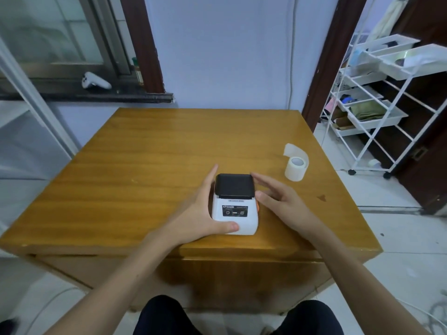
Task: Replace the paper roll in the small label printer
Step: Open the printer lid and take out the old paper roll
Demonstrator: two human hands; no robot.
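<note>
The small label printer sits near the front edge of the wooden bench, right in front of me, white-bodied with a black lid at its far end that lies closed, and a dark control panel with a power button facing up on its near half. A sliver of orange shows on its right side, just under my right thumb; I cannot tell from here whether it is a latch or only trim. My left hand wraps the printer's left side, fingers lying flat along the edge of the black lid and the thumb pressed onto the white front corner, so that hand is holding the body. My right hand is spread and loose beside the right of the printer, fingertips hovering at the lid's right rear corner and the thumb close to the side; it grips nothing, and whether it actually touches the casing I cannot say. The paper roll stands on end well to the right and a little farther back on the bench, apart from both hands, with its loose tail curling up behind it. Beyond the right edge of the bench stands a white wire rack on casters.
</note>
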